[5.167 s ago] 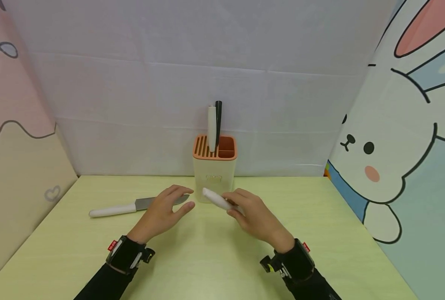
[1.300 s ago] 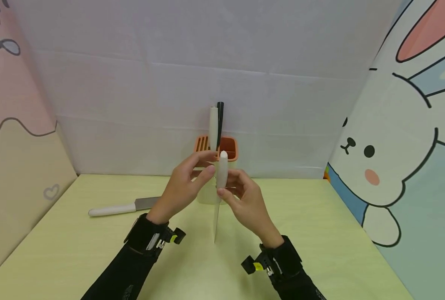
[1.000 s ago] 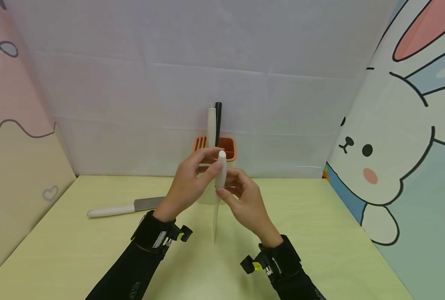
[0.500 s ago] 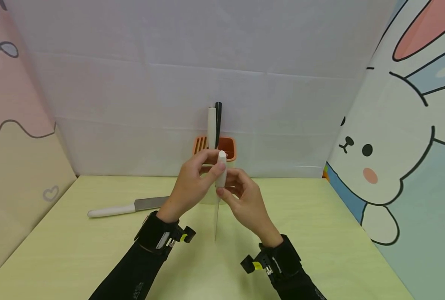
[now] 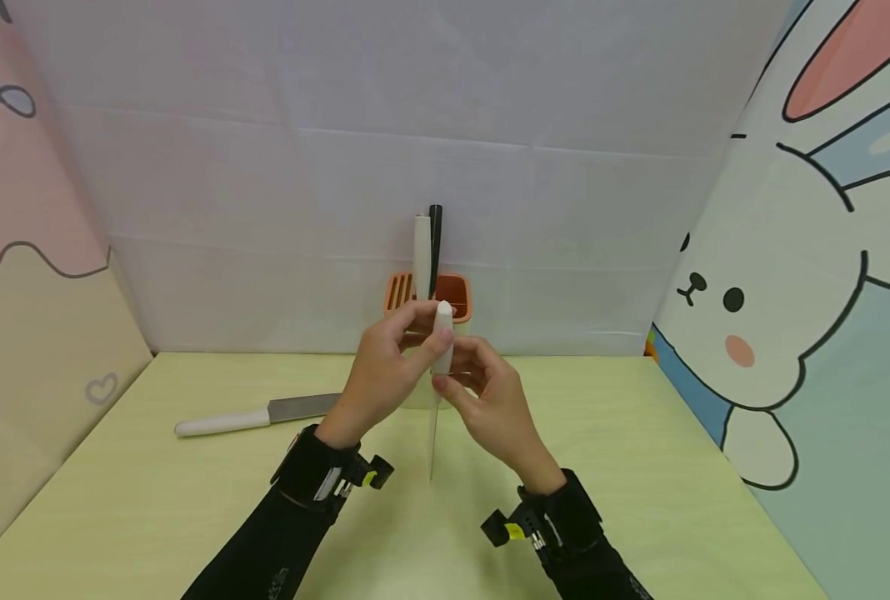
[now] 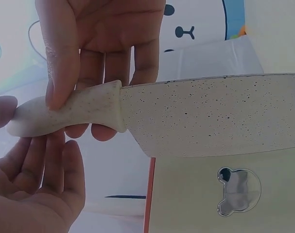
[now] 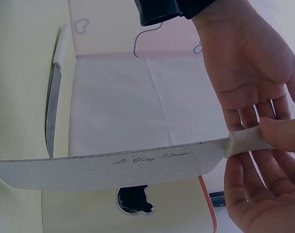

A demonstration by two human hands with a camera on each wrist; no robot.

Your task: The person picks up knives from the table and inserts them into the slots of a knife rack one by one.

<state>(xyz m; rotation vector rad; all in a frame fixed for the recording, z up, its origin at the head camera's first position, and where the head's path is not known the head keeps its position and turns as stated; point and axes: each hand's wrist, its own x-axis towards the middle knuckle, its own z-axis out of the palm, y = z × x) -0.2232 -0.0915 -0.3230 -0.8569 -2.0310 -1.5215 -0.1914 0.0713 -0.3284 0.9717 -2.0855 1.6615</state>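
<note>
A kitchen knife (image 5: 443,333) with a white handle is held up point-down over the table; its pale speckled blade (image 6: 210,116) bears script lettering in the right wrist view. My left hand (image 5: 387,367) pinches the upper end of that handle between thumb and fingers. Lower down, close to the blade, my right hand (image 5: 493,404) grips the same handle. Left of the hands, a second white-handled knife (image 5: 223,422) lies flat, its tip hidden behind my left wrist. Behind both hands stands a cream knife block (image 5: 462,287) with an orange slotted top, partly covered by them.
From the block rise a white handle (image 5: 422,254) and a thin black handle (image 5: 436,246). Right behind the block is a white sheet wall (image 5: 302,208). Cartoon-printed panels (image 5: 782,333) border the pale yellow-green table (image 5: 610,467) at both sides.
The knife, earlier tilted forward in my right hand alone, now points down. My left hand has come up and right from beside the lying knife to pinch its handle. Lately both hands barely move.
</note>
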